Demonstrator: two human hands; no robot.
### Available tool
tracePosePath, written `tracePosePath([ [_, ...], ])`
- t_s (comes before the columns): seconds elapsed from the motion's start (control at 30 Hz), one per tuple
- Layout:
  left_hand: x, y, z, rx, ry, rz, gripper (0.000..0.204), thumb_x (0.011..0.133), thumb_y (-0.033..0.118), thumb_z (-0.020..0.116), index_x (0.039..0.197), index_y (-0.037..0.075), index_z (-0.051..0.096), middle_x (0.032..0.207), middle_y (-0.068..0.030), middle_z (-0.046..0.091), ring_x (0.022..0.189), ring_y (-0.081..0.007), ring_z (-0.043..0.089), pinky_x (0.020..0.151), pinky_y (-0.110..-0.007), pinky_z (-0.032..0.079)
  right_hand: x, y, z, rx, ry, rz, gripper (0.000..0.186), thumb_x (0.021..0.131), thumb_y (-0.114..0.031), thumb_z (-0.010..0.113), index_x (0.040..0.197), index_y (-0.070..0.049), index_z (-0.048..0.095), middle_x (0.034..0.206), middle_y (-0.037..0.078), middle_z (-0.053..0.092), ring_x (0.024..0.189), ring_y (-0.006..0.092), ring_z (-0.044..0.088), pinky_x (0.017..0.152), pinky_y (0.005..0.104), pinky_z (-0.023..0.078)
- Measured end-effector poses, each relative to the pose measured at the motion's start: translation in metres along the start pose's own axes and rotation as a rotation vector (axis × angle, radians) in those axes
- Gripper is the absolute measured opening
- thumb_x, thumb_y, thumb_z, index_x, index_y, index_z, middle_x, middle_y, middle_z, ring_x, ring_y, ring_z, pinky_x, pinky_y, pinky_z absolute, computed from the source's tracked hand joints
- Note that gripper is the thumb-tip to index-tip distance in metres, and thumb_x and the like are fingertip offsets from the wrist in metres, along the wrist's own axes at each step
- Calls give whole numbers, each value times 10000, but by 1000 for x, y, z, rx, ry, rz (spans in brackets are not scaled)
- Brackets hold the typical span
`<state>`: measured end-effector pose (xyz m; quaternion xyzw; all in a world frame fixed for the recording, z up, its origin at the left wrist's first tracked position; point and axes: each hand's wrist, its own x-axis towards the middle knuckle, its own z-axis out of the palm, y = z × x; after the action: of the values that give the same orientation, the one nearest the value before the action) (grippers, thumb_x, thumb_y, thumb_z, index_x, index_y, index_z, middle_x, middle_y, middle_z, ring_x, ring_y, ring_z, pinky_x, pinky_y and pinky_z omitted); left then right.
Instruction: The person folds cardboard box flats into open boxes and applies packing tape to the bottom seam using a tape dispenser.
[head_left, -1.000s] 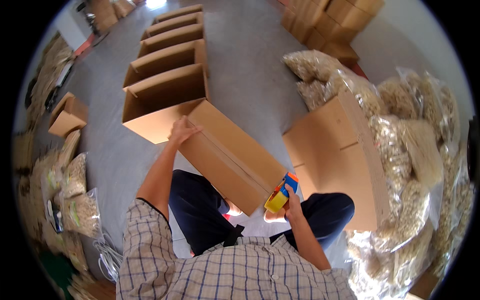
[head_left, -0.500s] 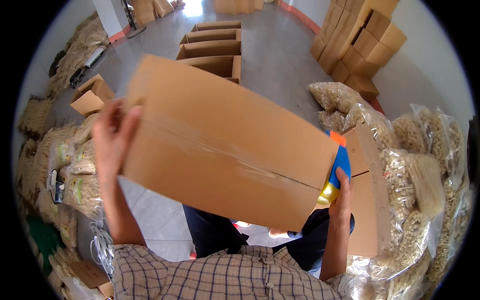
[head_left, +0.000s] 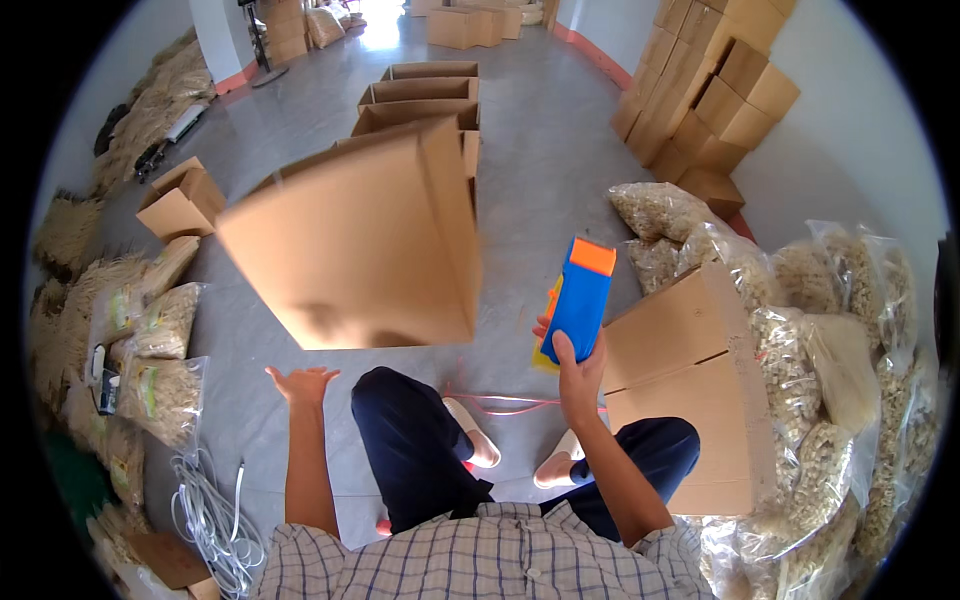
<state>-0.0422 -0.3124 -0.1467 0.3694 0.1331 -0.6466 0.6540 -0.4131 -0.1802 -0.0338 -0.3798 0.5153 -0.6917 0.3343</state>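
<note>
An open cardboard box [head_left: 350,250], blurred at its upper edges, is in front of me, just above and beyond my left hand [head_left: 300,385], which has its fingers spread with nothing in it. My right hand [head_left: 574,355] grips a blue, yellow and orange tape dispenser [head_left: 582,288], held upright. A folded flat carton [head_left: 680,420] leans beside my right knee, against the bagged goods.
Several open boxes [head_left: 418,90] stand in a row ahead. Stacked cartons [head_left: 745,90] line the right wall. Plastic bags of pale material [head_left: 840,270] pile at both sides. A small box [head_left: 180,200], coiled white cable [head_left: 215,520] and pink strapping [head_left: 510,408] lie around me.
The box has turned and moved up and forward, out of my left hand, which has dropped back and opened. My right hand has moved clear of the box with the dispenser.
</note>
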Motion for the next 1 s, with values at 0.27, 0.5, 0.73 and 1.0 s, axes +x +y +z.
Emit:
tracePosePath([
  [0.27,57,-59,-18,535,-283,-232,763,719,431,667,1237,-5,315,1266,-194,335,1103,-395,408,862,-605,372,-40,-13,-80,-61,185,37,481,814,-157,584,1192,36,356,1035,181,570,912,249,594,804,338,466],
  [0.5,84,-112,32,629,74,-498,505,742,103,490,1147,-141,314,1200,-348,309,1098,-584,282,889,-592,382,-67,-56,-185,-338,494,-153,604,764,-341,653,1172,17,387,997,155,578,891,222,594,796,327,462],
  [0.73,162,-151,86,626,-131,-346,422,686,121,357,838,-260,458,876,-375,504,763,-561,503,688,-466,552,-100,-87,-283,-1079,930,-44,496,729,-201,676,1088,33,427,870,150,607,776,217,617,683,323,483],
  [1.0,251,-171,162,12,-370,-210,470,833,183,501,1083,-190,363,1040,-276,511,969,-446,499,918,-473,429,-130,-61,-338,-1808,754,406,593,677,-298,708,1014,50,367,651,210,545,594,366,569,544,421,454],
])
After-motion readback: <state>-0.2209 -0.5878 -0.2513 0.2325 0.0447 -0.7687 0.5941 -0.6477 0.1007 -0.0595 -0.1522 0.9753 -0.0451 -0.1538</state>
